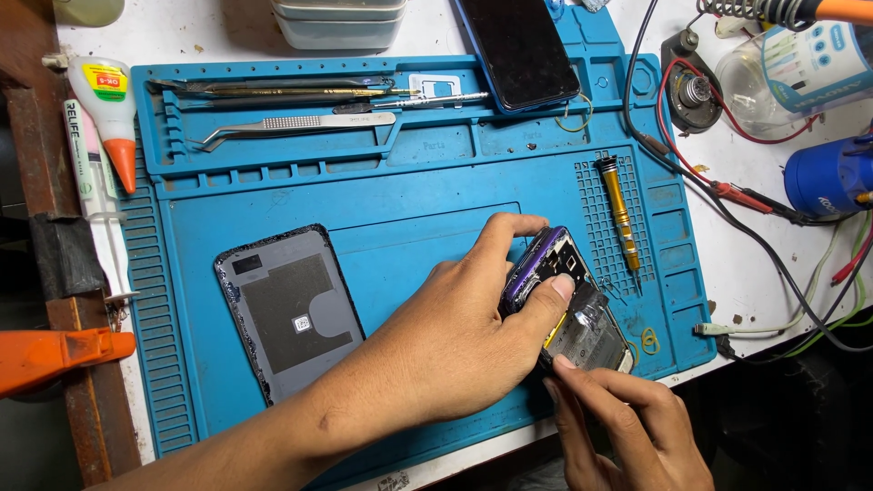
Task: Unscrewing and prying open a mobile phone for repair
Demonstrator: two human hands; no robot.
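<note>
Nearest the lens, right hand (627,427) reached up from the bottom edge, fingertips pinching the lower end of an opened phone (568,300), apparently at a silvery battery (591,341) seated in the frame. Left hand (455,336) came across from the lower left, clamped over the phone's purple upper edge, thumb pressed on the inside face, fingers curled round the far side; probably held so to keep the body from sliding while the other hand worked at the battery. Phone itself tilted, one side raised off the blue mat (418,209), near the mat's right-hand part.

Just left of the hands, lay a removed back cover (286,309), inner side up, flat on the mat, set apart from the work yet within reach. Beside the phone to the right, stood out a yellow-handled screwdriver (620,214), laid on the mat's dotted grid. In the mat's upper tray, rested tweezers (291,125) and thin prying tools (273,89), kept in grooves so as not to roll. Farther up, leaned a second phone (520,50), screen dark, across the mat's top edge. On the white surface (746,264), trailed red and black leads (727,182) at the right; at the left, lay a glue bottle (109,109) with an orange nozzle.
</note>
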